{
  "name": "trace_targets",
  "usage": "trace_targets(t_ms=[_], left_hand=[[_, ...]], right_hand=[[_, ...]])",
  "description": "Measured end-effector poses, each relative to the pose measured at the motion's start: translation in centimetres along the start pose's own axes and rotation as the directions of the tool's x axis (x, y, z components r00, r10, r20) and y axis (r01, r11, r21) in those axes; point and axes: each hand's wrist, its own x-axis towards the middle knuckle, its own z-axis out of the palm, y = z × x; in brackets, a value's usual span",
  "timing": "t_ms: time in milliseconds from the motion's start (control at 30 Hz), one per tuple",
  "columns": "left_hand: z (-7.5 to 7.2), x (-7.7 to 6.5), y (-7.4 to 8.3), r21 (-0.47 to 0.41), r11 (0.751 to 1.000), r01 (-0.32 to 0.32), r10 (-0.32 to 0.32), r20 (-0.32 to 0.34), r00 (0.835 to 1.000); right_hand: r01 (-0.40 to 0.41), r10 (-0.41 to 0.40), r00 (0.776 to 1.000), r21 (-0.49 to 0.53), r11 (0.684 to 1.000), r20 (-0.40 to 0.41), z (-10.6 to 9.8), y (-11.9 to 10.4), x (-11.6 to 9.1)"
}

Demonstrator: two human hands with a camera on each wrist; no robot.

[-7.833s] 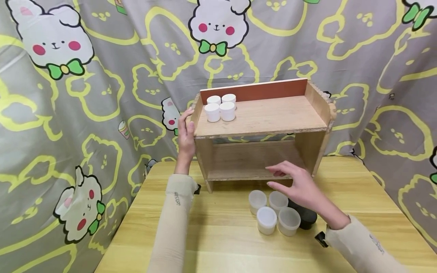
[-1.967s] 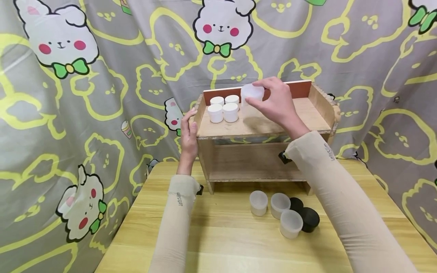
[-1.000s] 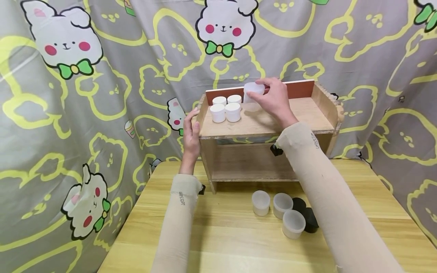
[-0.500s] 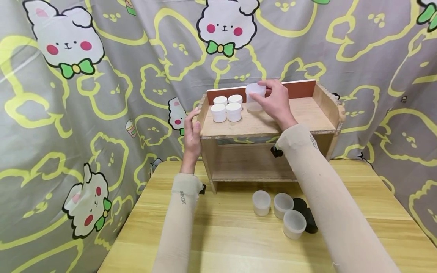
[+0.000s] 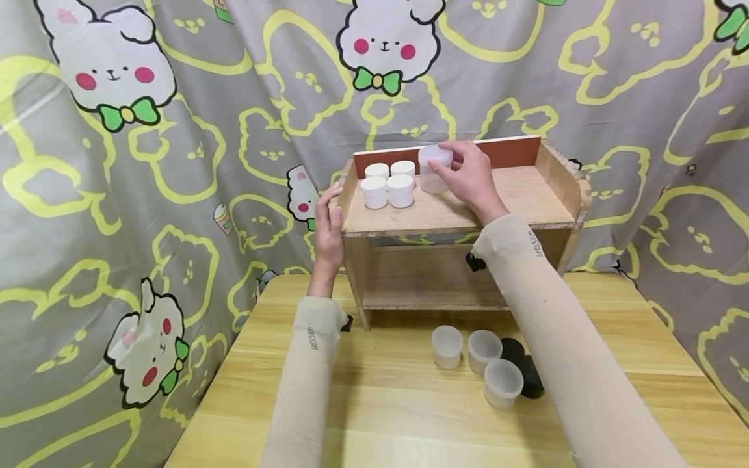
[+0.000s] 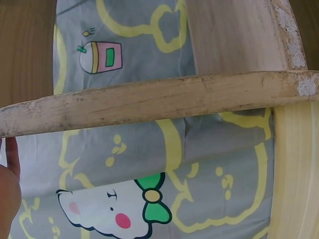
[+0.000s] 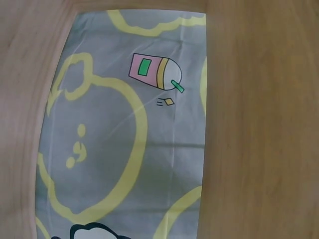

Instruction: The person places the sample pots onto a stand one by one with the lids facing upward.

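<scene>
In the head view my right hand (image 5: 471, 175) pinches a frosted plastic jar (image 5: 433, 174) by its upper part, thumb in front and fingers behind. The jar is upright at the top board of a small wooden shelf (image 5: 486, 201), just right of several white lidded jars (image 5: 387, 191). Whether its base touches the board is hard to tell. My left hand (image 5: 329, 231) grips the shelf's left side panel; the left wrist view shows only a bit of that hand (image 6: 9, 189) against the panel edge (image 6: 149, 102). The right wrist view shows neither hand nor jar.
On the wooden table (image 5: 374, 403), before the shelf, stand three frosted jars (image 5: 503, 385), with black round containers (image 5: 531, 380) beside them, partly behind my right sleeve. The lower shelf board (image 5: 433, 276) lies under the top one. A patterned curtain (image 5: 234, 130) hangs behind.
My right hand has taken one frosted jar from the table group up to the top board, beside the white jars. Lately it has lowered slightly. My left hand stays on the side panel.
</scene>
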Motion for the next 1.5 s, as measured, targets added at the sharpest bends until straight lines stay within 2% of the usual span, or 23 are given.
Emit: trace_targets(t_ms=[300,567,833,1067,1500], left_hand=[[0.1,-0.1,0.39,0.006,1.0,0.008,-0.008,0.008,1.0],[0.16,-0.1,0.11,0.005,1.0,0.01,-0.01,-0.008,1.0],[0.03,-0.02,0.11,-0.01,1.0,-0.015,0.015,-0.013,1.0],[0.2,-0.09,0.33,0.0,1.0,0.004,-0.004,-0.004,1.0],[0.42,0.0,0.15,-0.018,0.999,-0.026,0.026,-0.023,0.999]], right_hand=[[0.009,-0.009,1.0,-0.015,1.0,0.014,0.03,0.18,-0.27],[0.013,-0.013,1.0,-0.005,1.0,0.009,-0.01,0.13,-0.24],[0.01,-0.009,1.0,-0.007,1.0,0.025,0.36,0.18,0.03],[0.0,0.0,1.0,-0.01,1.0,0.027,0.16,0.17,-0.16],[0.01,-0.01,0.999,-0.021,1.0,0.034,0.08,0.38,0.0]])
